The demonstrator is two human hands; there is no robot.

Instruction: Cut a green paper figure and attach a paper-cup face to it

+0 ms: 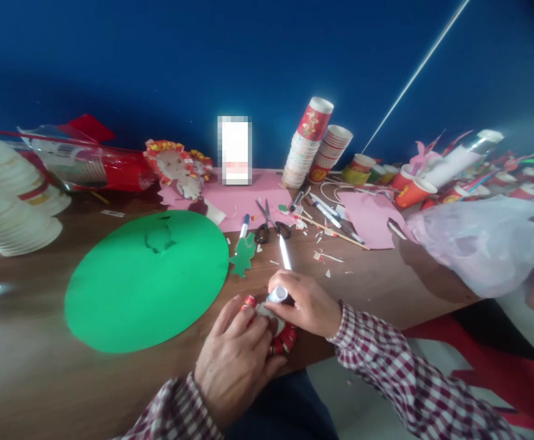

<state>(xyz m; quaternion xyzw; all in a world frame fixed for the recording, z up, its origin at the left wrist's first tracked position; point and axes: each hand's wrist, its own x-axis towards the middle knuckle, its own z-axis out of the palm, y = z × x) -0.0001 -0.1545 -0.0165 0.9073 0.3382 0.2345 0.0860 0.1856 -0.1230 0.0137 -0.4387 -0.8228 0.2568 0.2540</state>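
My right hand [304, 302] is closed around a white tube [279, 294] that looks like a glue stick, its round end facing up. Beneath it lies a cut paper cup [285, 340] with red curled strips around a pale middle. My left hand [235, 357] holds the cup down at the table's near edge, its fingers covering much of it. Just beyond the hands are a slim white pen-like stick [285, 252] and black-handled scissors [269, 223] with their blades apart. A green leaf-shaped cutout [243, 253] lies to their left.
A large green paper oval [147, 287] covers the table's left part. Stacked paper cups [301, 153] stand at the back, near pink sheets [370, 220] and pens [326, 211]. More cups [14, 201] lie left. A whitish plastic bag [482, 238] is at right, with paper scraps scattered mid-table.
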